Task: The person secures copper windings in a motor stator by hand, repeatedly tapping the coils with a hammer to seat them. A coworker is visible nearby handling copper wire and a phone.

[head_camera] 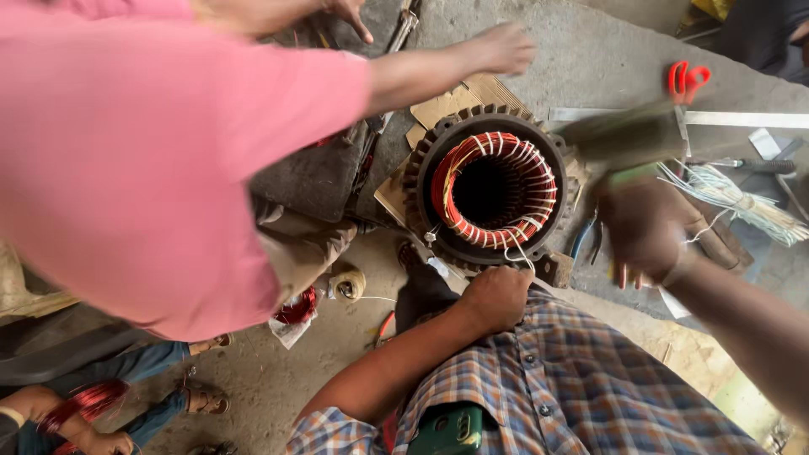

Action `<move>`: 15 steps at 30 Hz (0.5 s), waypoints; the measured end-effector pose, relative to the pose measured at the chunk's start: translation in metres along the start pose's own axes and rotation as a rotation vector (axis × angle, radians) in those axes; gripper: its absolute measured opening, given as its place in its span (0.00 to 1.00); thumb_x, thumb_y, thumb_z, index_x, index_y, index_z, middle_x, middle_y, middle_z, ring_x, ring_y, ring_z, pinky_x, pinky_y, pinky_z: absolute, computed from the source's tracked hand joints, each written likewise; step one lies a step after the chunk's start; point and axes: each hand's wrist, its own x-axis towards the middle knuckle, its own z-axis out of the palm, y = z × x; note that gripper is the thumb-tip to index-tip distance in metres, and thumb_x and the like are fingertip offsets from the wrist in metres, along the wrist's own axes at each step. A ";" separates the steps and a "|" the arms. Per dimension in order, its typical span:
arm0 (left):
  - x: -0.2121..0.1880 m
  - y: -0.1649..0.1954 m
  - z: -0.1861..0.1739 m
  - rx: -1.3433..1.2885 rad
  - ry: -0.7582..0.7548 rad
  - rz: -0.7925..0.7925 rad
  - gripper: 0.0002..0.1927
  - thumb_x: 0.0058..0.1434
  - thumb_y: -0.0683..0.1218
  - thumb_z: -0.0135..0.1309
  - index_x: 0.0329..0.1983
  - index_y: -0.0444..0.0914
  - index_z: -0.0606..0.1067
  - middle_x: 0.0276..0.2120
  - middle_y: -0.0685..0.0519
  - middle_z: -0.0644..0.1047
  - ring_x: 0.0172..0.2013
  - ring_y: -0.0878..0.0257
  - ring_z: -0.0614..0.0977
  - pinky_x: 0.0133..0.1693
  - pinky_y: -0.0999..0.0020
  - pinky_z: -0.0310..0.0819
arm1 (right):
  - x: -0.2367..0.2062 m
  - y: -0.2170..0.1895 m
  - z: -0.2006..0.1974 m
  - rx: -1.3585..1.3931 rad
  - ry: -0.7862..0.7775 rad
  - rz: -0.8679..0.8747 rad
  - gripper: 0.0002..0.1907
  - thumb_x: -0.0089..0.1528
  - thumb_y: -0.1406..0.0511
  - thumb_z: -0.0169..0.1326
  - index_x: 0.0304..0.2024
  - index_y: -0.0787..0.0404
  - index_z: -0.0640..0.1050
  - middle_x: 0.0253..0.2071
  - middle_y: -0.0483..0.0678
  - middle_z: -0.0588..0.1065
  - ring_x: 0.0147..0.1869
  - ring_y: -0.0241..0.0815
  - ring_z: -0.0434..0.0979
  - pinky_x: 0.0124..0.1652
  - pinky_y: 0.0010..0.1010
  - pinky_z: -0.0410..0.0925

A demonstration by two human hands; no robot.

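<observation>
Seen from the head camera, an electric motor stator sat on the concrete floor, a dark finned ring with red copper windings tied in white cord around its hollow middle. The person's left hand was closed into a fist, pressed against the stator's near rim. Their right hand was blurred, its fingers curled around the handle of a mallet raised just right of the stator. A co-worker in a pink shirt leaned in from the left, one hand hovering beyond the stator's far rim. Red-handled scissors lay further right, and a bundle of pale wire strips lay near them. Blue-handled pliers rested beside the stator. A green phone stuck out of the person's checked shirt pocket.
</observation>
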 end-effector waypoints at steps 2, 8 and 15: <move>0.000 -0.006 0.000 -0.006 -0.047 0.033 0.10 0.61 0.41 0.46 0.40 0.32 0.76 0.34 0.35 0.81 0.39 0.40 0.83 0.45 0.47 0.76 | 0.007 -0.005 -0.006 -0.285 -0.301 0.149 0.13 0.72 0.60 0.42 0.50 0.59 0.74 0.22 0.51 0.80 0.23 0.42 0.81 0.26 0.34 0.75; 0.020 -0.019 0.002 0.026 -0.234 -0.006 0.16 0.55 0.39 0.46 0.44 0.34 0.78 0.37 0.35 0.81 0.40 0.42 0.84 0.46 0.50 0.78 | 0.007 0.016 -0.019 0.532 0.590 -0.078 0.21 0.73 0.50 0.39 0.53 0.57 0.72 0.25 0.55 0.79 0.27 0.51 0.81 0.29 0.42 0.72; 0.016 -0.024 -0.002 -0.071 -0.173 0.105 0.12 0.57 0.39 0.47 0.38 0.31 0.79 0.38 0.33 0.81 0.42 0.40 0.83 0.49 0.50 0.77 | 0.024 0.013 0.063 -0.195 0.150 -0.063 0.21 0.68 0.47 0.43 0.46 0.55 0.72 0.23 0.52 0.77 0.24 0.57 0.79 0.25 0.50 0.69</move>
